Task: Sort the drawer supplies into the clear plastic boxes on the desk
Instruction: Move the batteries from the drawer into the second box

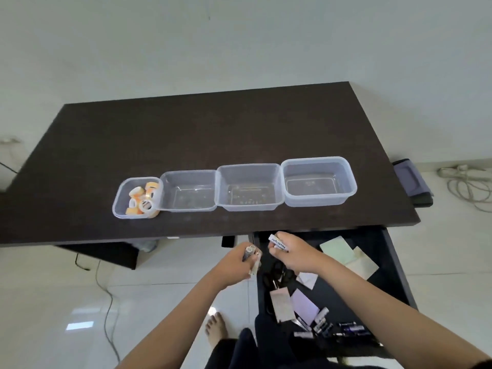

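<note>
**Both hands loaded with markers, over the drawer's front edge**

Nearest: drawer (394, 265) pulled out under the desk, right side. Near end holds a pile of pens and markers (327, 327), loose and mixed. Mid drawer: paper notes (304, 306), what looks like scissors (277, 270), pale sticky pads (338, 249) further in. All unsorted, so most of the job remains.

Right hand (295, 255) has its fingers curled round a white marker (278, 243), label up, tip pointing at the desk. Left hand (237, 262) grips a small bundle of markers (250, 253), fingers wrapped tight; exact count unclear. Looks like gathering one type into one fist so a single trip fills a box.

Desk (186, 129): four clear boxes in a row near the front edge, touching side by side, within easy reach. Leftmost small box (119, 201) already has tape rolls (142, 199). The other three, second box (213, 179), third box (278, 182), right box (351, 182), hold nothing. My guess: markers go into the second box, closest to the left hand.

Floor beyond the desk: cables (466, 182).
</note>
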A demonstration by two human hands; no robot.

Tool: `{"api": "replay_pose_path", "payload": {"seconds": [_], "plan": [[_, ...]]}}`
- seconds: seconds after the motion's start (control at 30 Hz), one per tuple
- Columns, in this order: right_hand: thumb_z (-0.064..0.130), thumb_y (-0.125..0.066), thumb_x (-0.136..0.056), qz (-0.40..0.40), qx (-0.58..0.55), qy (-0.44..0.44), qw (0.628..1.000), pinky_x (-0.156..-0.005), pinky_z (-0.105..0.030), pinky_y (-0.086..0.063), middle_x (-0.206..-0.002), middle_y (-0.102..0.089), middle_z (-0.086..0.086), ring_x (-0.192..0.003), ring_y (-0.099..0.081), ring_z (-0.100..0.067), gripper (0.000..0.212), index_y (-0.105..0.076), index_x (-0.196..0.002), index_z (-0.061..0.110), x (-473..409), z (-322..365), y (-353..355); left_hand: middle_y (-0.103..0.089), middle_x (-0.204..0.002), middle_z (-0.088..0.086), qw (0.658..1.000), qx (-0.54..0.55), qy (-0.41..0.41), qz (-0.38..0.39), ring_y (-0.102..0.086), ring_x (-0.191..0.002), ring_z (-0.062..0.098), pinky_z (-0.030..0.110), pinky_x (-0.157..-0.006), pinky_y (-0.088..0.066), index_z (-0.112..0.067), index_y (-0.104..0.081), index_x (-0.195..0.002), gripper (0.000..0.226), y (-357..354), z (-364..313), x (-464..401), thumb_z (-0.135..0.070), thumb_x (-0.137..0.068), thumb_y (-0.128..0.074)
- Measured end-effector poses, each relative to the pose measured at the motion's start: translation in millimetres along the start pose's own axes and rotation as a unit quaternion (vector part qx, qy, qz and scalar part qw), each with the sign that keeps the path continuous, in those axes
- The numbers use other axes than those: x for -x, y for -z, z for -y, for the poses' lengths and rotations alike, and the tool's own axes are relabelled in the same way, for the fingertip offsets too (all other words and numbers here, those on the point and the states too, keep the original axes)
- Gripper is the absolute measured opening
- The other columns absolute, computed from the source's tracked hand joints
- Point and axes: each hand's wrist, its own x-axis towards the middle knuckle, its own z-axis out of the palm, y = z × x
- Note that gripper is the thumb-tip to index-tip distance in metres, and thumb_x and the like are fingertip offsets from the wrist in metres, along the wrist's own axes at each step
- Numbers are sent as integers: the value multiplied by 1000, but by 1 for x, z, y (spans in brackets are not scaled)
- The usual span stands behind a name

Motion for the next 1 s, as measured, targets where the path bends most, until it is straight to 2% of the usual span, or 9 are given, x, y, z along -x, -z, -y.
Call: {"api": "replay_pose_path", "payload": {"seconds": [0.13, 0.27, 0.37, 0.47, 0.6, 0.7, 0.83, 0.9, 1.0], "plan": [[27, -47, -95, -14, -22, 46, 999, -44, -22, -42, -71, -48, 5, -51, -45, -8, 12, -51, -97, 15, -30, 74, -27, -62, -89, 3, 999, 47, 17, -13, -67, -83, 13, 29, -77, -55, -16, -52, -102, 11, 76, 5, 20, -19, -99, -42], [28, -44, -97, -46, -22, 67, 996, -44, -24, -45, -72, -49, -1, -57, -50, -13, 15, -51, -100, 15, -70, 135, -45, -62, -89, 7, 997, 30, -15, -67, -63, -82, 16, 30, -72, -58, -15, -55, -100, 10, 149, 2, 24, -15, -98, -45], [24, -43, -97, -87, -27, 56, 994, -44, -23, -48, -82, -54, -6, -61, -54, -15, 14, -51, -102, 13, -103, 166, -52, -61, -89, 6, 993, -8, -30, -117, -63, -86, 20, 33, -75, -59, -17, -54, -100, 9, 194, -4, 13, -17, -97, -46], [18, -42, -96, -109, -38, 25, 993, -52, -27, -54, -87, -58, -4, -67, -61, -17, 11, -53, -100, 20, -134, 183, -54, -61, -94, 9, 982, -97, -39, -155, -61, -87, 24, 34, -75, -56, -13, -55, -107, 17, 226, -8, -11, -20, -96, -45], [9, -46, -90, -117, -25, -26, 992, -69, -40, -57, -88, -58, -8, -76, -62, -25, 14, -53, -98, 17, -168, 188, -58, -63, -105, 15, 967, -204, -23, -148, -57, -85, 26, 32, -72, -43, -8, -54, -111, 21, 241, -9, -45, -17, -95, -44], [9, -56, -86, -130, 17, -36, 991, -69, -36, -51, -89, -60, -7, -77, -58, -25, 13, -55, -98, 15, -182, 186, -64, -64, -111, 15, 960, -249, -19, -124, -59, -99, 30, 32, -77, -43, -5, -56, -108, 20, 238, -6, -60, -15, -94, -45], [9, -59, -84, -170, 45, -45, 983, -76, -29, -46, -109, -66, -10, -92, -59, -24, 27, -58, -111, 11, -192, 178, -69, -63, -115, 12, 957, -270, -15, -106, -58, -105, 28, 29, -78, -41, -6, -55, -111, 23, 235, 1, -68, -16, -90, -51], [6, -58, -84, -187, 40, -40, 981, -86, -30, -49, -119, -63, -9, -104, -60, -25, 35, -57, -119, 12, -196, 174, -69, -61, -120, 11, 960, -255, -28, -109, -57, -109, 26, 26, -81, -41, -8, -53, -119, 31, 234, 3, -69, -12, -89, -53], [0, -57, -84, -210, 38, -20, 977, -91, -31, -50, -123, -62, -7, -110, -59, -23, 40, -56, -122, 13, -194, 173, -67, -54, -133, 10, 967, -214, -54, -126, -53, -119, 25, 24, -88, -41, -10, -46, -133, 45, 233, 6, -67, -5, -88, -51]]}}
